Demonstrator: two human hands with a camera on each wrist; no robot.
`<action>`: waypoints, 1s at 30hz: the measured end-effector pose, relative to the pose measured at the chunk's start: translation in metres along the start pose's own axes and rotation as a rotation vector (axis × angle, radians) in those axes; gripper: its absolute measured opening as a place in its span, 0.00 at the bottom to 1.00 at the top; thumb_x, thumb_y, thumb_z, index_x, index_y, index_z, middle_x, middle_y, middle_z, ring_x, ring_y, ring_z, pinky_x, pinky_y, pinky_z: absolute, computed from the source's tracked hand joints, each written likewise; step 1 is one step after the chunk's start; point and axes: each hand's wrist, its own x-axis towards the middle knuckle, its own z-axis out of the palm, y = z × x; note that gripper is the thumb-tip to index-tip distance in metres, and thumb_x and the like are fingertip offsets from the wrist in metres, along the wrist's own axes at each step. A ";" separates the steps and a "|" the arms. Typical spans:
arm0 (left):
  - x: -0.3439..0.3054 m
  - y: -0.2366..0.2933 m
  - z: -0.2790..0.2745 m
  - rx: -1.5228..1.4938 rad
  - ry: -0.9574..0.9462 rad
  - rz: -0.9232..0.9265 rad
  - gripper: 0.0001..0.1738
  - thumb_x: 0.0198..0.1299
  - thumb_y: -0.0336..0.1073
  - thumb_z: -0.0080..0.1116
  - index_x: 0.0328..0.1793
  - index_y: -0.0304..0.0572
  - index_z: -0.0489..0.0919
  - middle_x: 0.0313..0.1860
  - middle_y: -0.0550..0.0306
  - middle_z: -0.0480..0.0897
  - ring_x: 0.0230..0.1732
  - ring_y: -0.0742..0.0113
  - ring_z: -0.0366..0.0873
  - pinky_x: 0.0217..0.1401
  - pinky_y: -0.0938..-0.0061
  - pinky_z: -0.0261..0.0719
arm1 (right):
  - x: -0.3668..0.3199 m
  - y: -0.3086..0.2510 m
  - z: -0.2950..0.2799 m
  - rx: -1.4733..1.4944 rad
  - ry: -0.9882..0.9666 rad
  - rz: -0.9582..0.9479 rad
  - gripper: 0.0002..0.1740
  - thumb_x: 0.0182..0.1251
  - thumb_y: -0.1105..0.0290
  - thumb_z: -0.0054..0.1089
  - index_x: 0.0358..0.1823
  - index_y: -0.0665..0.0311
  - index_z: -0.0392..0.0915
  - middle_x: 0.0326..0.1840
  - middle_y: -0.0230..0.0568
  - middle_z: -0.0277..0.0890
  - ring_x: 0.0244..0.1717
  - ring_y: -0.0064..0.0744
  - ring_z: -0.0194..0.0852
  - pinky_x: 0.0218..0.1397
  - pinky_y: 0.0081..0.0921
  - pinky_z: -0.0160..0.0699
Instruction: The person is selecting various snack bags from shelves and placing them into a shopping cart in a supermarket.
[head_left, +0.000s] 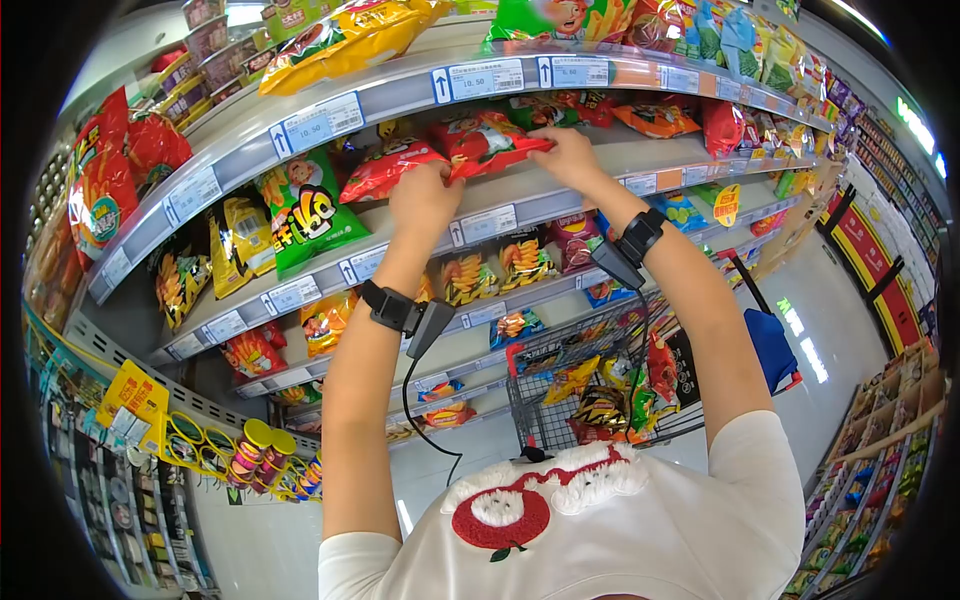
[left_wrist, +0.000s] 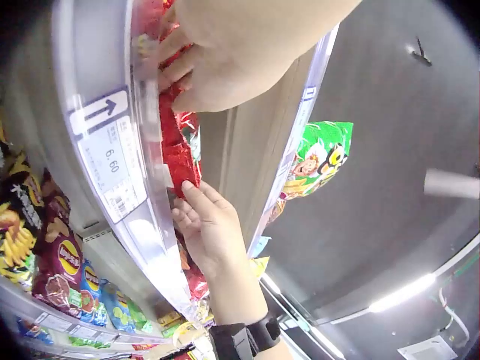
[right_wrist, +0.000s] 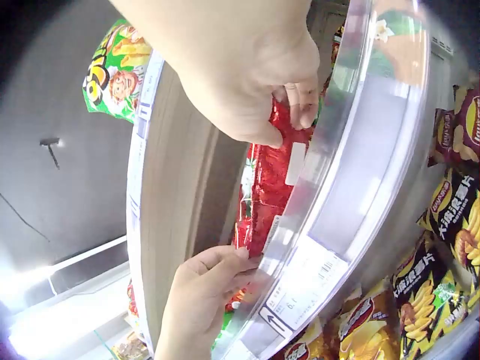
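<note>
My two hands are at a red snack bag [head_left: 490, 142] lying on the second shelf. At its right end, my right hand [head_left: 572, 160] pinches the bag's edge between thumb and fingers; the right wrist view shows this hand [right_wrist: 259, 82] close up. My left hand [head_left: 425, 203] grips the opposite corner, fingertips curled over the red wrapper [right_wrist: 255, 225]. Another red bag [head_left: 392, 168] lies just left of it, partly behind my left hand. Further left on that shelf stands a green snack bag [head_left: 308, 212].
A clear shelf lip with price labels [head_left: 485, 225] runs before the bags. The shelf above [head_left: 590, 72] hangs close over my hands. Below right stands a shopping cart [head_left: 520, 385] holding several snack bags. Chip bags [head_left: 525, 260] fill the lower shelf.
</note>
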 end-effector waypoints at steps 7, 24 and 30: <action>-0.022 0.046 -0.014 -0.327 0.239 0.218 0.09 0.53 0.36 0.63 0.35 0.39 0.80 0.29 0.50 0.83 0.31 0.59 0.83 0.35 0.71 0.77 | -0.037 -0.010 -0.051 0.549 0.175 -0.023 0.17 0.55 0.77 0.63 0.48 0.65 0.78 0.35 0.36 0.81 0.32 0.18 0.76 0.36 0.16 0.74; -0.159 0.098 0.018 -0.559 -0.324 0.576 0.07 0.45 0.30 0.67 0.28 0.41 0.79 0.26 0.55 0.79 0.29 0.56 0.77 0.35 0.67 0.74 | -0.281 0.008 -0.129 0.297 0.223 0.063 0.16 0.46 0.81 0.67 0.40 0.67 0.80 0.39 0.46 0.80 0.41 0.35 0.79 0.44 0.25 0.75; -0.199 0.086 0.051 -0.611 -0.649 0.477 0.08 0.47 0.33 0.66 0.32 0.42 0.79 0.30 0.55 0.80 0.31 0.57 0.78 0.34 0.67 0.74 | -0.321 0.039 -0.092 0.432 0.016 0.321 0.14 0.51 0.81 0.64 0.42 0.68 0.79 0.41 0.44 0.79 0.39 0.30 0.79 0.42 0.21 0.75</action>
